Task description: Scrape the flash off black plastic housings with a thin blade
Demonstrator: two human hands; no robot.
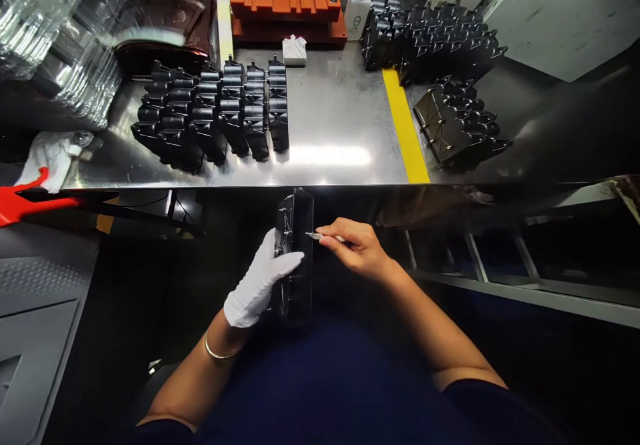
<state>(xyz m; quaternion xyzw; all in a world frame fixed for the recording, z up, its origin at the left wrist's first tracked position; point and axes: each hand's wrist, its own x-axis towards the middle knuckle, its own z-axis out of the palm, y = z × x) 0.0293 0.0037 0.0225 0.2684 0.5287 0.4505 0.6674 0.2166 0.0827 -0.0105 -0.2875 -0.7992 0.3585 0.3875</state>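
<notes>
We see the left hand [260, 278], in a white cotton glove, holding a black moulded plastic part [295, 258] upright just below the worktop's front edge, at the lower middle of the frame. Its fingers [287, 261] are closed across the part's face, gripping it firmly. The bare right hand [357, 248] comes in from the right, its fingers [333, 235] closed in a pinch on a small metal-bladed knife [314, 235], whose tip sits at the part's edge, touching it or very nearly so. A thin bangle [216, 351] circles the left wrist.

On the stainless steel worktop [335, 111], we count a block of similar black parts [210, 115] standing in close rows left of centre. A yellow stripe [404, 125] runs across the worktop to their right, with a smaller batch [453, 121] beyond it and a larger cluster [430, 38] at the upper right. How many are finished and how many are left is something we cannot tell: the parts look alike from here, and only the one in hand is being worked on.

Along the top sit an orange block [287, 5] and a white dispenser bottle [357, 15] — clear plastic trays [60, 38] are stacked at the upper left.
</notes>
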